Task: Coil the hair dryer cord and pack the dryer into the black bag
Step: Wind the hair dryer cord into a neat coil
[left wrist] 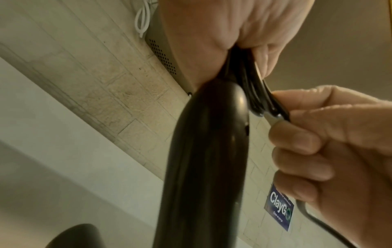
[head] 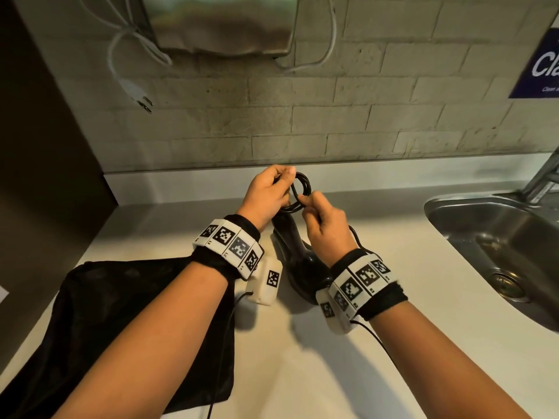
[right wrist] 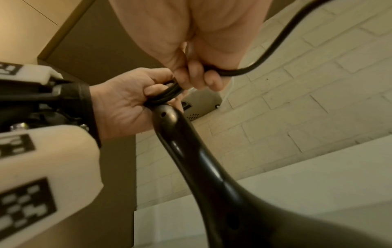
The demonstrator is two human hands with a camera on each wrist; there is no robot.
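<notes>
Pale brick wall (head: 332,122) rises behind the bench (head: 302,358), a smooth off-white slab with a steel sink (head: 496,237) sunk into it to the right of the hair dryer (head: 298,255). That dryer is glossy black plastic, standing on its wide end on the bench with the slim handle pointing up toward my hands.

From the head view my left hand (head: 266,195) is curled round a small round coil of black cord (head: 301,189) just above the handle tip, thumb on top. My right hand (head: 325,228) pinches the same cord at the coil's near edge, with the loose run trailing back past my wrist. Left of the dryer the black bag (head: 127,322) lies flat, a soft, dull mesh-like cloth, partly under my left forearm.

Only the left wrist view shows several rubbery strands bunched side by side in my fingers (left wrist: 267,55), right at the rounded handle end. The right wrist view adds the screw hole in that handle tip and the free cord curving away over my right palm. A white cable with a plug (head: 140,99) hangs on the wall, up and left of the dryer.
</notes>
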